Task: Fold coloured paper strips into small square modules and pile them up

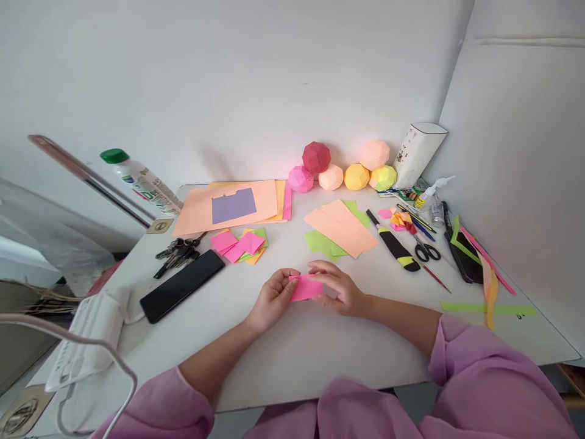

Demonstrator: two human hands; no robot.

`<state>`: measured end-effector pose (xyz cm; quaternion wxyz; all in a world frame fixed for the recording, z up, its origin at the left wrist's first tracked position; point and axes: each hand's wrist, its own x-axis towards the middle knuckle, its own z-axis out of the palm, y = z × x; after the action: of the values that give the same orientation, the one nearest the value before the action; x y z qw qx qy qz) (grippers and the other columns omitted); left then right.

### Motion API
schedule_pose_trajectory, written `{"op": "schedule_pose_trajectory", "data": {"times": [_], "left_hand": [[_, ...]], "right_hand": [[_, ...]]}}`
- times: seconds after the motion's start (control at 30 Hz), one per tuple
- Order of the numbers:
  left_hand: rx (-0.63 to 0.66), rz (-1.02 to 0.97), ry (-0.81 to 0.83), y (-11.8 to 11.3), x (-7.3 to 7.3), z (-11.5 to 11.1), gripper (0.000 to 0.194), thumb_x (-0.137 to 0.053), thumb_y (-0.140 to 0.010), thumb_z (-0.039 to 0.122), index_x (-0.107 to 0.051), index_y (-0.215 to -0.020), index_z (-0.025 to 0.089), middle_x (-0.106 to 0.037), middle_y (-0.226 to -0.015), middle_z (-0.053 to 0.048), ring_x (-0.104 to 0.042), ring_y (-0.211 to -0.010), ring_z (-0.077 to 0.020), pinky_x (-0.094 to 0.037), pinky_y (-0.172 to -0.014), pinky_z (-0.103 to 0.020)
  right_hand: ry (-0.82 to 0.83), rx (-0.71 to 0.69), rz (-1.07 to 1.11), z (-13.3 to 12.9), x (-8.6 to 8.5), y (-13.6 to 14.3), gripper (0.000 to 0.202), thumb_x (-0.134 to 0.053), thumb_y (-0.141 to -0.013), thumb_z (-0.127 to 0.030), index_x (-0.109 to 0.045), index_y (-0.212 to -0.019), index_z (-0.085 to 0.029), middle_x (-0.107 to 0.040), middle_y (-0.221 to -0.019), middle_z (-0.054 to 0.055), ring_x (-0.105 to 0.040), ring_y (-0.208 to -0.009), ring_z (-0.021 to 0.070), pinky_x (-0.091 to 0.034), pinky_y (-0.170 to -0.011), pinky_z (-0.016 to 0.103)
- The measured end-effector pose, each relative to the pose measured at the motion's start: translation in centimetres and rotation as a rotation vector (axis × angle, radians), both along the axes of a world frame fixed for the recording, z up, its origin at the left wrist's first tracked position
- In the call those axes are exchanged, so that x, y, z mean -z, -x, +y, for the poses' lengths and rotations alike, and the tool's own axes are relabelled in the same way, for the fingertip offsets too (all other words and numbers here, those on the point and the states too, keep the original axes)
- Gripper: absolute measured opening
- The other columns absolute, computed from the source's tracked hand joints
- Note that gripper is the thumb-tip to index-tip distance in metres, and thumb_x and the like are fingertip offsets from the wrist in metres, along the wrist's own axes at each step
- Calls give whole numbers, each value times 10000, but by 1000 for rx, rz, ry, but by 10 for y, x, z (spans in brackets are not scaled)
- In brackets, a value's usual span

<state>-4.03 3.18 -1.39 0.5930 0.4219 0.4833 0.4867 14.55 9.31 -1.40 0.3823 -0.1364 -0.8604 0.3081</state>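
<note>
A small bright pink piece of paper (305,289) is held above the table's middle. My left hand (274,294) is closed on its left end, the thumb lying on top. At the right end is my right hand (340,289), its fingertips at the upper edge and its thumb near the lower corner; it grips the paper loosely. Beyond my left hand lie small pink, green and orange paper squares (237,250). Larger peach paper pieces (342,225) rest over green paper (320,242) beyond my right hand.
Faceted paper balls (316,157) sit against the wall. A utility knife (397,247), scissors (427,251) and a glue bottle (427,195) are on the right. Keys (180,253), a phone (183,285), a plastic bottle (141,180) and a white power strip (94,332) are left.
</note>
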Motion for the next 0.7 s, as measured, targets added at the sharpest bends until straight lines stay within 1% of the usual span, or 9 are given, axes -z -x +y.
{"op": "schedule_pose_trajectory", "data": {"times": [0.1, 0.17, 0.2, 0.27, 0.33, 0.47, 0.6, 0.7], "left_hand": [[4, 70, -29, 0, 0, -1, 265, -526, -803, 414, -494, -924, 180, -535, -685, 28, -482, -578, -82, -370, -528, -195], [15, 116, -39, -1, 1, -2, 267, -505, -813, 419, -484, -925, 178, -517, -672, 29, -460, -568, -84, -356, -520, -198], [26, 135, -45, -1, 2, -3, 266, -497, -818, 420, -480, -925, 176, -512, -672, 27, -452, -567, -85, -350, -517, -199], [53, 169, -56, -2, 3, -3, 264, -484, -825, 418, -477, -921, 173, -495, -658, 30, -421, -547, -79, -325, -498, -194], [79, 199, -58, -4, 3, -4, 265, -473, -830, 420, -478, -920, 172, -467, -619, 42, -377, -508, -71, -291, -469, -190], [113, 268, -29, -8, 3, -6, 277, -471, -822, 436, -495, -887, 168, -398, -523, 70, -298, -439, -63, -226, -426, -188], [146, 275, -10, -10, 3, -8, 280, -489, -804, 445, -500, -817, 165, -406, -502, 66, -300, -424, -63, -220, -418, -189], [161, 270, 4, -11, 1, -10, 275, -486, -802, 443, -498, -810, 169, -395, -495, 71, -295, -420, -63, -214, -414, -188]], "right_hand": [[312, 10, -17, -3, -3, -1, 375, -523, -821, -320, -451, -1160, -176, -493, -1151, 129, -505, -1032, 198, -466, -836, 349], [452, 28, -62, -5, -4, 0, 323, -502, -835, -321, -471, -1120, -174, -537, -1068, 105, -542, -922, 175, -481, -766, 318], [492, 41, -85, -5, -4, 0, 270, -487, -845, -320, -499, -1070, -172, -561, -1008, 89, -553, -860, 161, -482, -731, 302], [519, 69, -111, -6, -2, 2, 189, -467, -857, -317, -546, -943, -168, -588, -883, 58, -549, -755, 139, -469, -662, 271], [504, 91, -103, -7, 0, 3, 169, -458, -859, -300, -559, -847, -166, -591, -813, 44, -538, -717, 131, -452, -634, 258], [469, 101, -86, -9, 3, 7, 111, -476, -825, -228, -557, -781, -166, -583, -789, 39, -524, -691, 124, -432, -606, 245], [451, 83, -76, -13, 1, 8, 84, -488, -753, -146, -528, -683, -167, -554, -713, 17, -492, -623, 108, -412, -568, 232], [454, 87, -77, -13, -1, 8, 86, -491, -721, -128, -512, -648, -168, -539, -672, 5, -470, -590, 100, -403, -549, 226]]}}
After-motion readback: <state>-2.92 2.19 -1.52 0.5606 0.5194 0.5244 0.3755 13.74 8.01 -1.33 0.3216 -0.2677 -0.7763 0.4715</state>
